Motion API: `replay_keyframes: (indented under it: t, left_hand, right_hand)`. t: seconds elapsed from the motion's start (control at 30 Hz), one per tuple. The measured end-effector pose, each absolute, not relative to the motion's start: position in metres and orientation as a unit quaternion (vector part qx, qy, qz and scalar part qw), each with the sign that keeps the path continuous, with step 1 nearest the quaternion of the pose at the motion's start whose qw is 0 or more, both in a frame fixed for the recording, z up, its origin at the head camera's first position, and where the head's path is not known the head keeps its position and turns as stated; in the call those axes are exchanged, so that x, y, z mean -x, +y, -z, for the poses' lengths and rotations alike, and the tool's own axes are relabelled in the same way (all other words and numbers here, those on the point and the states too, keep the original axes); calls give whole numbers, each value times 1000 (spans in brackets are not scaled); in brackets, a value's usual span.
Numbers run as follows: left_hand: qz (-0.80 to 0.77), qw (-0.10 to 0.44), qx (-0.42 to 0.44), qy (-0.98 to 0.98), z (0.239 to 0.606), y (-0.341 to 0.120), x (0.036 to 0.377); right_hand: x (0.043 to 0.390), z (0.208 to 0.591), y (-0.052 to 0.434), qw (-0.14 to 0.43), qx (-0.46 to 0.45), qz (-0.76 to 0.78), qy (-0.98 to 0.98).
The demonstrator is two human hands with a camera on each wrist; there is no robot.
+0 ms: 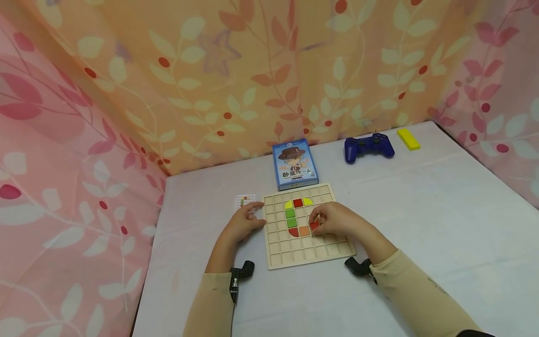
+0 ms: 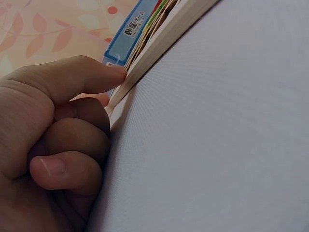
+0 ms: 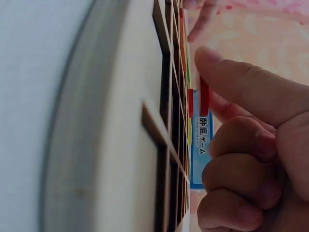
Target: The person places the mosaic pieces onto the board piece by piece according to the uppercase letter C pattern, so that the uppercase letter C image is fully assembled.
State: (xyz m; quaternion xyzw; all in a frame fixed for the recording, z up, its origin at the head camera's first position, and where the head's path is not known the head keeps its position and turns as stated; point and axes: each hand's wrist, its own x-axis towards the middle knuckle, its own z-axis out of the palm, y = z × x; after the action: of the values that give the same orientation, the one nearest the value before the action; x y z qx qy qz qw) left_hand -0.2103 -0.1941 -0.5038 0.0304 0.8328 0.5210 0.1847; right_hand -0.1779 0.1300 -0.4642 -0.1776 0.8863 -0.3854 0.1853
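Note:
A pale wooden grid board (image 1: 290, 257) lies on the white table. Several coloured tiles sit in its cells: yellow quarter-rounds (image 1: 308, 201), a red square (image 1: 298, 202), green squares (image 1: 291, 218), a red quarter-round (image 1: 293, 232) and an orange square (image 1: 304, 230). My right hand (image 1: 337, 219) pinches a red square tile (image 3: 204, 95) between thumb and index finger, just over the board beside the orange square. My left hand (image 1: 243, 223) touches the board's left edge with thumb and index fingertips; its other fingers are curled in the left wrist view.
A small printed grid card (image 1: 240, 200) lies left of the board, partly behind my left hand. Behind the board sits a blue game box (image 1: 295, 164). Farther right are a blue game controller (image 1: 369, 147) and a yellow block (image 1: 408, 139). Patterned curtains (image 1: 269, 70) enclose the table.

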Motion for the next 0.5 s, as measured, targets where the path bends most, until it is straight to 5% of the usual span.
replay_keyframes:
  t: [0.5]
  left_hand:
    - [-521,181,-29,833,503,-192,211]
  right_hand:
    - [177,468,129,153,187,356,903]
